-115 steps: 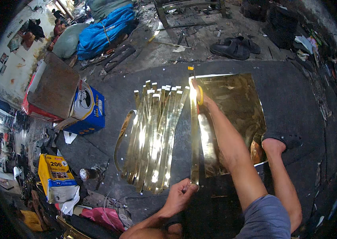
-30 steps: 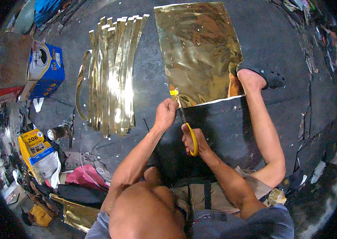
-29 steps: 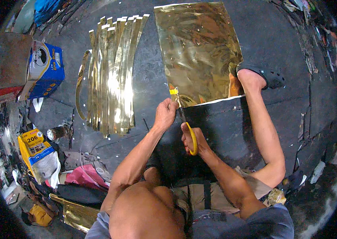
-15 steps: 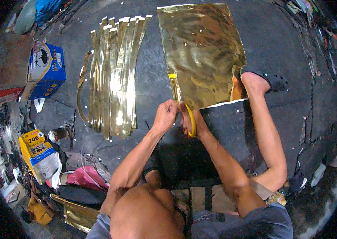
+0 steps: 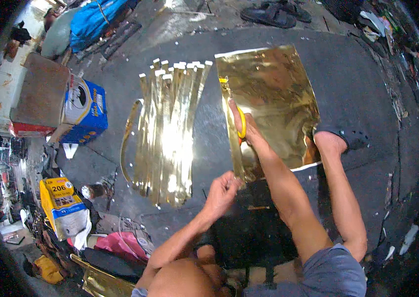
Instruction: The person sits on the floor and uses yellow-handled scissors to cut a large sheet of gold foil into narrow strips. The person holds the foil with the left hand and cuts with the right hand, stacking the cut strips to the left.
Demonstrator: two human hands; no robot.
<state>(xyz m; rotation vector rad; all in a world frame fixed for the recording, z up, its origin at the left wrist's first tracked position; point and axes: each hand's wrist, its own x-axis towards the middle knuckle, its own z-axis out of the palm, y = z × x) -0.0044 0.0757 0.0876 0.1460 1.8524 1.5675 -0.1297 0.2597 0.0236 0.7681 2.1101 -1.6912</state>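
Note:
A shiny gold sheet [image 5: 276,99] with white edges lies on the dark ground in front of me. My right hand [image 5: 247,124] grips scissors with a yellow handle [image 5: 242,122], partway up the sheet's left side. A narrow gold strip [image 5: 235,153] runs along that side, parted from the sheet below the scissors. The strip's near end is pinched in the closed fingers of my left hand [image 5: 221,194]. To the left lies a row of cut gold strips [image 5: 170,133] with white tips, one curling outward [image 5: 128,143].
A blue and white box [image 5: 85,111] stands left, beside a brown box [image 5: 41,89]. Nearer are a yellow bag [image 5: 62,205] and a pink cloth [image 5: 124,245]. My foot in a black clog [image 5: 350,138] rests by the sheet's right edge. Dark sandals [image 5: 269,16] lie at the back.
My right hand and the scissors have moved away from me along the sheet's left side. My left hand is now nearer me, with the freed strip's end. The whole view has shifted.

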